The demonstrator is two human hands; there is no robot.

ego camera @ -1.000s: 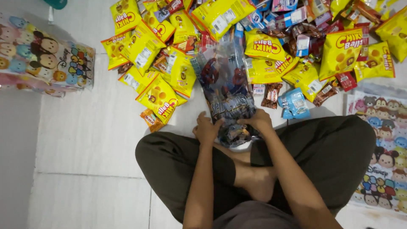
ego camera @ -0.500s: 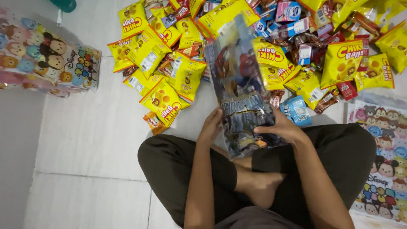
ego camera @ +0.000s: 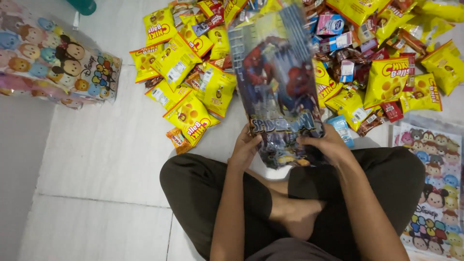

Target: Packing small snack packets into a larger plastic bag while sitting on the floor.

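I sit cross-legged on a white tiled floor. Both hands grip a clear plastic gift bag (ego camera: 278, 82) printed with a red-and-blue superhero. My left hand (ego camera: 245, 147) pinches its lower left edge, my right hand (ego camera: 325, 144) its lower right edge. The bag stands nearly upright over my lap, with a few small snacks showing in its bottom. Behind it lies a heap of snack packets (ego camera: 372, 53), mostly yellow puffed-snack pouches (ego camera: 191, 116), with small red, brown and blue wrappers mixed in.
A stack of cartoon-character printed bags (ego camera: 58, 63) lies at the upper left. More such bags (ego camera: 432, 188) lie by my right knee. A small orange packet (ego camera: 177, 139) lies near my left knee. A teal object (ego camera: 82, 6) sits at the top edge.
The superhero bag has been lifted from lying flat towards the heap to nearly upright and closer to the camera. Both hands kept hold of its lower end.
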